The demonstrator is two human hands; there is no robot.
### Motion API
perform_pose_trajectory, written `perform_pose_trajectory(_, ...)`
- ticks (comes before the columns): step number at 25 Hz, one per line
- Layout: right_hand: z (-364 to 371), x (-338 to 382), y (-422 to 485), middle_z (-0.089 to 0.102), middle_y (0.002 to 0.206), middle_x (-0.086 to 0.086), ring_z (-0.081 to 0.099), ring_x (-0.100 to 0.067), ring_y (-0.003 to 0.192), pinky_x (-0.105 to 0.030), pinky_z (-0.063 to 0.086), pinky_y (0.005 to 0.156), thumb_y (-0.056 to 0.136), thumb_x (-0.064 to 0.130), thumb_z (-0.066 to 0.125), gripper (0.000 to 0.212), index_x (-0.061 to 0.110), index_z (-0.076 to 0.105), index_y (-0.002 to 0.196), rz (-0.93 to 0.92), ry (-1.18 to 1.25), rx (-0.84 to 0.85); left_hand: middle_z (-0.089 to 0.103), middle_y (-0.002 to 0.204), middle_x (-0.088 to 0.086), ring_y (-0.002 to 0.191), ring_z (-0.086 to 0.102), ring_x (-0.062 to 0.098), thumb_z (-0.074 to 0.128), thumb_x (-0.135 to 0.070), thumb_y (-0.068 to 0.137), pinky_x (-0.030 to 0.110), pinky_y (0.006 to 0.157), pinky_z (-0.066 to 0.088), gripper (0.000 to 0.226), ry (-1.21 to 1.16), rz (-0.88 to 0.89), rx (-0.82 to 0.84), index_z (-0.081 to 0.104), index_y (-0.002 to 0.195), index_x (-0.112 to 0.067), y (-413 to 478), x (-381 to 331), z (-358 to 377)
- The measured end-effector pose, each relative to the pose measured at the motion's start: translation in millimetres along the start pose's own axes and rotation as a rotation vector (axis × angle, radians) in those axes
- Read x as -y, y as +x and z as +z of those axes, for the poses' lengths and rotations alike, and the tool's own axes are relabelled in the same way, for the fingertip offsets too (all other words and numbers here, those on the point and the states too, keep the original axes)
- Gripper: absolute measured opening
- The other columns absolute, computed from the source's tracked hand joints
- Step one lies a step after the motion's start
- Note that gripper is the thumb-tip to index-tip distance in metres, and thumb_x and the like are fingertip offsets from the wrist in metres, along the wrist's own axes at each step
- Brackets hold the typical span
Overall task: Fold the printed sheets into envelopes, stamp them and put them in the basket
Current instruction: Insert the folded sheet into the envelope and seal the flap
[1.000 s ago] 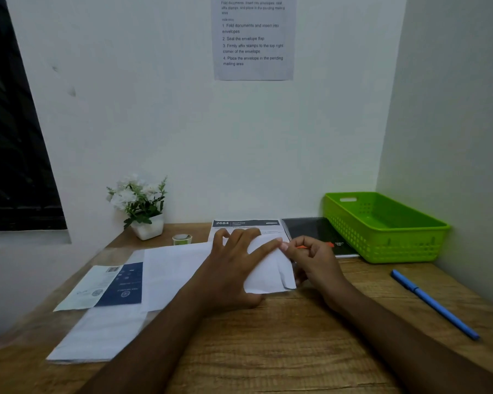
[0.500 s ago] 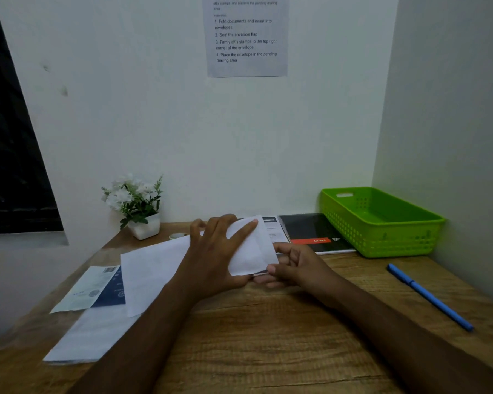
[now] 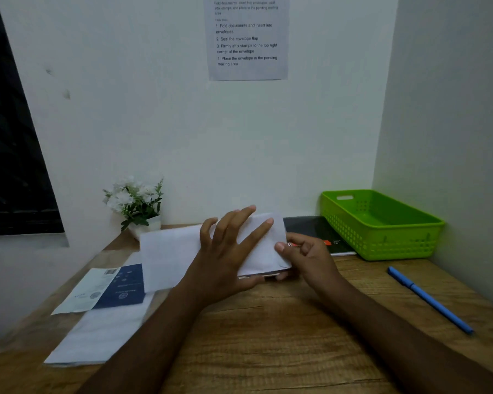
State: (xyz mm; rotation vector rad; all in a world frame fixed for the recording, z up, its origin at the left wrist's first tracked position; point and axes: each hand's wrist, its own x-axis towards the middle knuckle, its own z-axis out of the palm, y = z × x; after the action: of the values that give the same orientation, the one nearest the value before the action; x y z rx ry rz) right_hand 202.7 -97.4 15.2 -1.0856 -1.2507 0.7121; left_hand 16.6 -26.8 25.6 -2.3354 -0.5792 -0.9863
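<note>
Lying flat on the white sheet (image 3: 168,251), the left hand (image 3: 225,260) has its fingers straight and spread across the upper face, and its thumb runs along the near edge. The right hand (image 3: 308,257) has its fingers curled and pinches the right edge of the sheet, thumb on top. The sheet is at the middle of the counter (image 3: 268,336), tilted, with its right end raised off the surface. A darker strip shows under its near edge; what this is cannot be told.

Just behind the right hand lies a dark booklet (image 3: 310,226) with a red label. The green basket (image 3: 379,243) stands to the right of the booklet, in the far right corner against the side wall. A blue pen (image 3: 430,300) lies on the counter in front of the basket, apart from it.

Left of the sheet lies a blue-and-white leaflet (image 3: 103,291), resting on a stack of white paper (image 3: 97,336). A pot of white flowers (image 3: 134,203) stands at the back left. A printed notice (image 3: 246,38) hangs on the back wall
</note>
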Motion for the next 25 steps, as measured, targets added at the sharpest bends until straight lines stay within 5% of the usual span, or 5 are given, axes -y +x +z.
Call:
perform_pose_trajectory(5, -1.0, 6.9, 1.7, 0.075, 0.086, 0.008, 0.073, -0.015, 0.077, -0.027, 0.059, 0.057, 0.090, 0.003, 0.060, 0.027, 0.004, 0.062, 0.116, -0.232, 0.116, -0.324, 0.031, 0.146, 0.001, 0.132, 0.034, 0.016, 0.059, -0.055, 0.081, 0.035, 0.106, 0.032, 0.080, -0.287, -0.012, 0.007, 0.026, 0.144, -0.020, 7.1, -18.4, -6.6)
perform_pose_trajectory(9, 9.7, 4.8, -3.9, 0.071, 0.094, 0.027, 0.072, -0.004, 0.081, -0.022, 0.058, 0.070, 0.088, -0.005, 0.061, 0.042, 0.022, 0.060, 0.119, -0.509, -0.149, -0.296, 0.007, 0.157, -0.008, 0.142, 0.018, 0.007, 0.061, -0.052, 0.083, 0.022, 0.114, 0.021, 0.093, -0.573, -0.038, 0.159, 0.003, 0.149, -0.021, 8.8, -32.7, -5.1)
perform_pose_trajectory(14, 11.5, -1.2, -7.2, 0.057, 0.136, -0.004, 0.057, -0.008, 0.120, -0.030, 0.049, 0.100, 0.083, -0.006, 0.057, 0.070, 0.020, 0.035, 0.145, -0.696, -0.520, -0.177, 0.023, 0.154, -0.004, 0.136, 0.031, 0.001, 0.065, -0.037, 0.084, 0.013, 0.105, 0.033, 0.087, -0.923, -0.171, 0.015, 0.008, 0.148, -0.019, 10.1, -45.4, -10.4)
perform_pose_trajectory(21, 36.7, -4.7, -11.2, 0.017, 0.160, 0.001, 0.011, -0.015, 0.148, -0.049, 0.014, 0.118, 0.083, 0.015, 0.054, 0.076, 0.019, 0.022, 0.152, -0.801, -1.011, 0.077, 0.067, 0.089, -0.004, 0.081, 0.066, 0.005, 0.055, -0.028, 0.089, 0.014, 0.063, 0.052, 0.022, -0.964, -0.551, -0.512, 0.059, 0.106, -0.015, 8.7, -28.0, -13.8)
perform_pose_trajectory(25, 24.7, -2.6, -2.7, 0.023, 0.158, 0.005, 0.020, -0.008, 0.145, -0.049, 0.017, 0.116, 0.087, 0.022, 0.058, 0.071, 0.019, 0.025, 0.150, -0.691, -0.896, -0.189, 0.055, 0.062, -0.014, 0.057, 0.053, -0.003, 0.053, -0.006, 0.093, 0.006, 0.051, 0.037, 0.012, -0.953, -0.737, -0.612, 0.058, 0.083, -0.009, 11.9, -11.4, -18.2)
